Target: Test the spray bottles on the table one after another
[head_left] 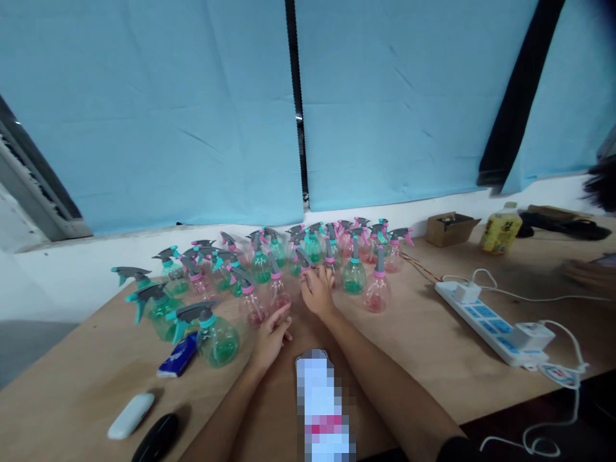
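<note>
A long wooden table (433, 346) runs under blue sheeting, and across its far middle stands a crowd of small spray bottles (289, 256), green-tinted and pink-tinted ones mixed together, all with grey trigger heads. To the right lie a white power strip (486, 321) with plugged-in chargers, a cardboard box (450, 229) and a yellow drink bottle (500, 228); near the left edge lie a white case (130, 415) and a black case (156, 438).

The work in hand looks like picking through the bottles at the near edge of the crowd. The right hand (317, 292) reaches into the cluster, fingers curled at a pink bottle (332, 269); whether it has truly closed on it cannot be told. The left hand (272, 337) rests loose and flat on the table, holding nothing, just beside another pink bottle (255, 305).

Judging from this, the next move calls for a firm grip on one neck without toppling the close-packed neighbours.
</note>
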`<state>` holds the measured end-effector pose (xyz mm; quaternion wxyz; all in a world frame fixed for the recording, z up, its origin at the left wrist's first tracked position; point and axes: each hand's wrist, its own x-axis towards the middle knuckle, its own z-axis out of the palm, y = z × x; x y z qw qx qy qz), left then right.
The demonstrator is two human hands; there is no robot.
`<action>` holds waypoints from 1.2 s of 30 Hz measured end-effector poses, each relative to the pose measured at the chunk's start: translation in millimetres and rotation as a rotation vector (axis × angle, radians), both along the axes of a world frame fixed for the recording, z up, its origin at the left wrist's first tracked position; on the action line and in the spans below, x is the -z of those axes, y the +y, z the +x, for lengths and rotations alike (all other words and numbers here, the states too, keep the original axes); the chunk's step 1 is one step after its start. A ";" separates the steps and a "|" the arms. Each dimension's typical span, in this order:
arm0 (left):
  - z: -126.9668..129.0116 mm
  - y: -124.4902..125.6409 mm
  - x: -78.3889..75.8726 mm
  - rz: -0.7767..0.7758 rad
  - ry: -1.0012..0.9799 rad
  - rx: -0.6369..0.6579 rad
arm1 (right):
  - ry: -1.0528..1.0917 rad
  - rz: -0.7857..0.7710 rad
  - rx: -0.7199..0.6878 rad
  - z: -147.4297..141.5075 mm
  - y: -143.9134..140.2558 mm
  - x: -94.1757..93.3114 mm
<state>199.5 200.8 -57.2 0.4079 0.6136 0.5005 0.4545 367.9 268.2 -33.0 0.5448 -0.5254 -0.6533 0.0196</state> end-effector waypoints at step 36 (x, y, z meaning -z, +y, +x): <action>2.4 -4.6 -7.8 -0.009 0.034 -0.013 | 0.601 -0.375 -0.977 13.4 -5.3 -25.1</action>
